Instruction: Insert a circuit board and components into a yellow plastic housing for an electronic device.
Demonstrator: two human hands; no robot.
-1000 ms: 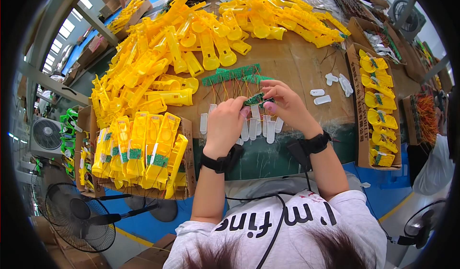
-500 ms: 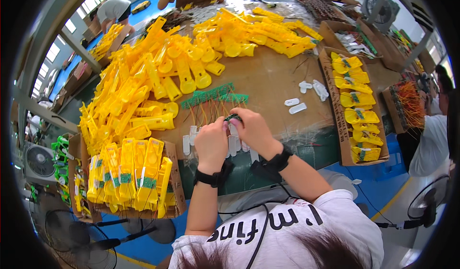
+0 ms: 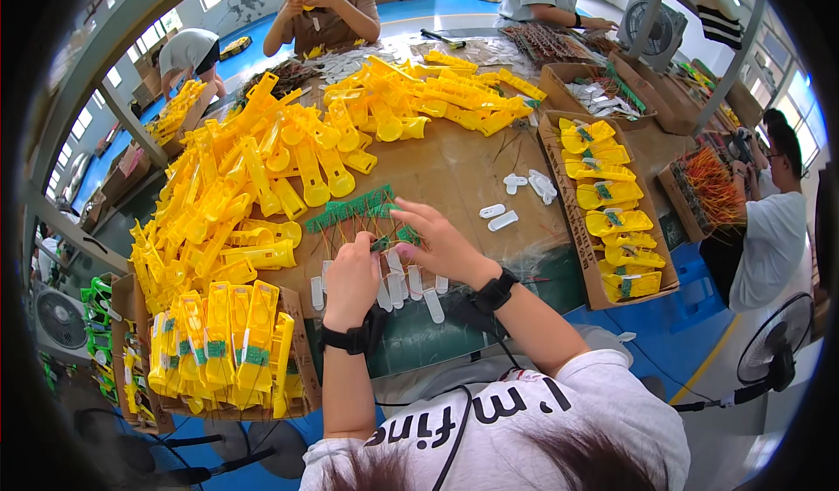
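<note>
My left hand [image 3: 352, 277] pinches a small green circuit board [image 3: 381, 243] at its fingertips, partly hidden by the fingers. My right hand [image 3: 447, 244] is beside it with fingers apart, its thumb and index finger around another small green board piece [image 3: 407, 235]; I see no firm grip on it. Beyond both hands lies a row of joined green circuit boards [image 3: 350, 209] with thin orange wires running toward me. White oblong plastic pieces [image 3: 433, 306] lie below the hands near the table's front edge, some partly hidden by my left hand.
A large heap of yellow plastic housings [image 3: 236, 167] covers the table's left and far side. Cardboard boxes of filled yellow housings stand at left [image 3: 306, 351] and right [image 3: 594, 268]. Loose white pieces [image 3: 502, 220] lie right of my hands. Several people work around the table.
My hands have moved apart from their pinch together; the right fingers have spread and lifted. The whole view has shifted, showing more of the people across the table.
</note>
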